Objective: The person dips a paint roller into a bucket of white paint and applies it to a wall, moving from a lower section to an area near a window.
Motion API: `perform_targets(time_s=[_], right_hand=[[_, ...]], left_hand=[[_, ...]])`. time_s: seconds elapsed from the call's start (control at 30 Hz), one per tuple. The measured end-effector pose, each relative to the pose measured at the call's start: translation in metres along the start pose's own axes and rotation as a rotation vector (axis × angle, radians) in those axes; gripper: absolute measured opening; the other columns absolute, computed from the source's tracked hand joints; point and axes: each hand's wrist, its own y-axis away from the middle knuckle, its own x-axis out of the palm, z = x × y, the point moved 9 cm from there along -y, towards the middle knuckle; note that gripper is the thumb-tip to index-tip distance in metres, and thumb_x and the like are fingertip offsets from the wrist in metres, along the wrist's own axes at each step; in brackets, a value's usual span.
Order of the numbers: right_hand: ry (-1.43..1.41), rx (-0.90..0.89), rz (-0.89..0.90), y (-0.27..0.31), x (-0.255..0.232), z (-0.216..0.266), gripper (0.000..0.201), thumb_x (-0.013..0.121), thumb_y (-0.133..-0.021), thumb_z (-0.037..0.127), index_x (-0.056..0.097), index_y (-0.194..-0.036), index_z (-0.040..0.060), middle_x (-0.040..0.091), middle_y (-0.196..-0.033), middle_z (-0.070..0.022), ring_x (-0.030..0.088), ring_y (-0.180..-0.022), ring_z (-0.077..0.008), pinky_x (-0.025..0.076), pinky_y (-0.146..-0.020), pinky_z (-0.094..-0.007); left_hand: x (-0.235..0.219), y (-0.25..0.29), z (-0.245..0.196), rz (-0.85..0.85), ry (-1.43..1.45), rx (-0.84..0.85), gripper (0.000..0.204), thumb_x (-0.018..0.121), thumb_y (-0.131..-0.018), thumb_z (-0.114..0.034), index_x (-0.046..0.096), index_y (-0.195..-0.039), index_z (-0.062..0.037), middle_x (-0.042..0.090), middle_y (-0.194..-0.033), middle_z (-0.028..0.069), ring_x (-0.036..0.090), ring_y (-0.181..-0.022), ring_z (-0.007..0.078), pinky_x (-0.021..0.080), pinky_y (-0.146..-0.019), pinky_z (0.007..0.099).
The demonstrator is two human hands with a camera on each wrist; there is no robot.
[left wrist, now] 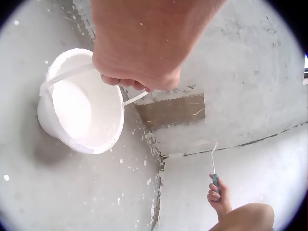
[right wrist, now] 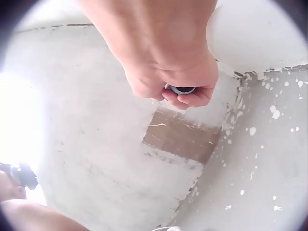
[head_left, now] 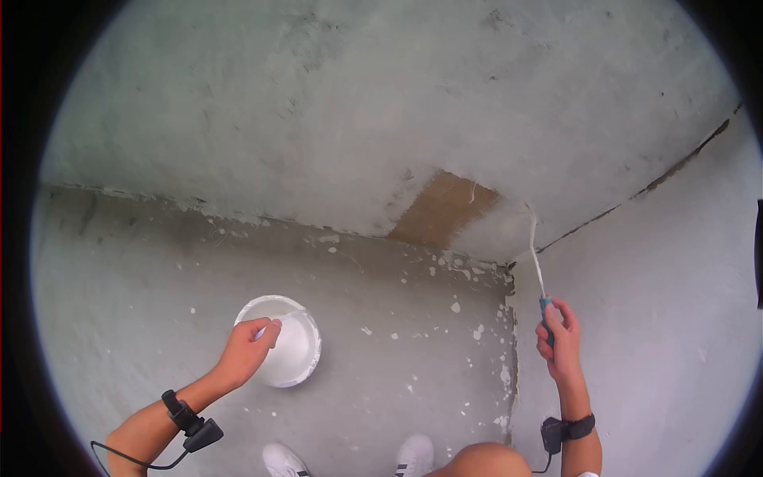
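My left hand (head_left: pixel 249 351) grips the handle of a white bucket (head_left: pixel 315 358); in the left wrist view the handle's pale strap runs up under the curled fingers. White liquid like paint lies inside the bucket (left wrist: pixel 43 113), and its rim is smeared white. Out to the right, my right hand (head_left: pixel 563 343) holds a paint roller by its teal grip (head_left: pixel 546 324). The roller's thin, bent white rod (head_left: pixel 535 253) points up at the wall, and its head does not stand out against the pale surface. In the right wrist view only the grip's end (right wrist: pixel 184 90) shows between the fingers.
A bare brown patch (head_left: pixel 445 211) sits low on the whitish wall (head_left: pixel 318 119), left of the roller. A second wall (head_left: pixel 652 318) meets it at a corner on the right. White splashes mark the grey floor (head_left: pixel 381 318). Two white shoes (head_left: pixel 282 461) stand at the bottom.
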Motion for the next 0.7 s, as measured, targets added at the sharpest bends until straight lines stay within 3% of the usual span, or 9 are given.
perform_targets(time_s=[0.1,0.3,0.43,0.6,0.7], right_hand=[[0.022,0.001,0.089,-0.029,0.045,0.006,0.033,0.062,-0.096,0.027,0.056,-0.122,0.0071,0.044,-0.062,0.0043,0.033,-0.046,-0.0017,0.019,-0.037,-0.0198],[0.043,-0.089,0.395,-0.028,0.211,0.024,0.032,0.064,-0.094,0.029,0.062,-0.117,0.0056,0.053,-0.066,0.0039,0.042,-0.051,-0.0033,0.028,-0.044,-0.0214],[-0.005,-0.024,0.242,-0.028,0.18,0.007,0.035,0.064,-0.094,0.031,0.059,-0.119,0.0063,0.051,-0.064,0.0042,0.041,-0.049,-0.0027,0.026,-0.041,-0.021],[-0.06,0.097,-0.043,-0.023,0.031,-0.018,0.041,0.063,-0.095,0.034,0.056,-0.122,0.0032,0.047,-0.062,0.0035,0.033,-0.043,-0.0024,0.023,-0.037,-0.0206],[-0.048,0.013,-0.237,-0.03,-0.032,-0.026,0.051,0.063,-0.095,0.034,0.051,-0.131,-0.0011,0.046,-0.061,0.003,0.033,-0.042,-0.003,0.024,-0.037,-0.0209]], left_hand=[[-0.001,0.002,-0.001,-0.002,0.009,-0.009,0.041,0.051,-0.098,-0.032,0.054,-0.072,-0.0007,0.048,-0.065,-0.0004,0.041,-0.065,0.0084,0.037,-0.061,0.0279],[0.005,-0.003,0.008,0.013,0.014,-0.021,0.04,0.05,-0.098,-0.031,0.054,-0.071,-0.0008,0.049,-0.066,-0.0009,0.042,-0.066,0.0083,0.037,-0.062,0.0272],[0.001,-0.006,0.009,0.014,0.01,0.014,0.04,0.05,-0.099,-0.03,0.054,-0.073,-0.0002,0.05,-0.068,-0.0012,0.042,-0.066,0.0082,0.037,-0.062,0.0273],[0.004,-0.005,0.008,0.039,0.037,-0.012,0.038,0.049,-0.099,-0.028,0.054,-0.074,0.0002,0.05,-0.069,-0.0008,0.042,-0.067,0.0086,0.037,-0.063,0.0273],[0.005,-0.008,0.004,0.045,0.053,0.002,0.038,0.048,-0.099,-0.028,0.054,-0.073,-0.0001,0.05,-0.069,-0.0011,0.042,-0.067,0.0087,0.036,-0.063,0.0271]])
